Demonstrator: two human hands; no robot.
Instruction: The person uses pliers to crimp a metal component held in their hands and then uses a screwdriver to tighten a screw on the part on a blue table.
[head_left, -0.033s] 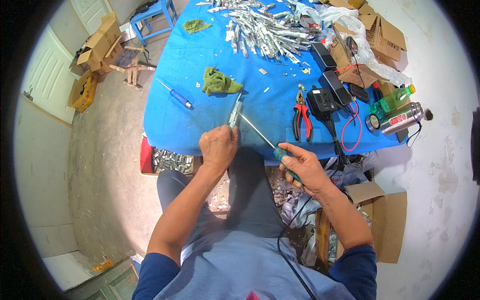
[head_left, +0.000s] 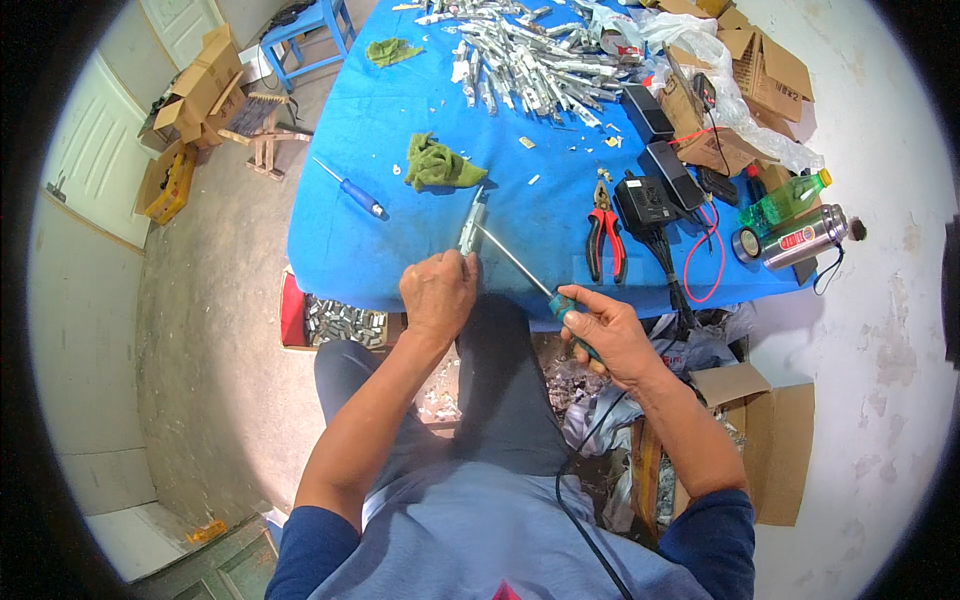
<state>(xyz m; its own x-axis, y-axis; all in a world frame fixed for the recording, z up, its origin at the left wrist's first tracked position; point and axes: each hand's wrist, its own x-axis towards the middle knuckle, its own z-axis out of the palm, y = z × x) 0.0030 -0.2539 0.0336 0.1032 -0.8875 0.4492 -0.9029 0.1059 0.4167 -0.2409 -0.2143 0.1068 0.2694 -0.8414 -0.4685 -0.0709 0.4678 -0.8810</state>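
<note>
Near the front edge of the blue-covered table, my left hand (head_left: 438,298) is closed around the lower end of a narrow silvery metal strip (head_left: 471,222), which points away from me. My right hand (head_left: 612,338) grips the teal handle of a screwdriver (head_left: 522,268). Its long shaft slants up to the left, and the tip meets the right side of the strip. Whether the tip sits in a slot is too small to tell. A crumpled green cloth (head_left: 440,165) lies just beyond the strip. The fingertips of my left hand are partly hidden.
A blue screwdriver (head_left: 352,190) lies left, red-handled pliers (head_left: 604,235) right. Many similar metal strips (head_left: 540,70) are heaped at the back. Black adapters (head_left: 645,200), a green bottle (head_left: 785,203) and a steel flask (head_left: 795,240) stand right. Below the table sits a box of metal pieces (head_left: 345,322).
</note>
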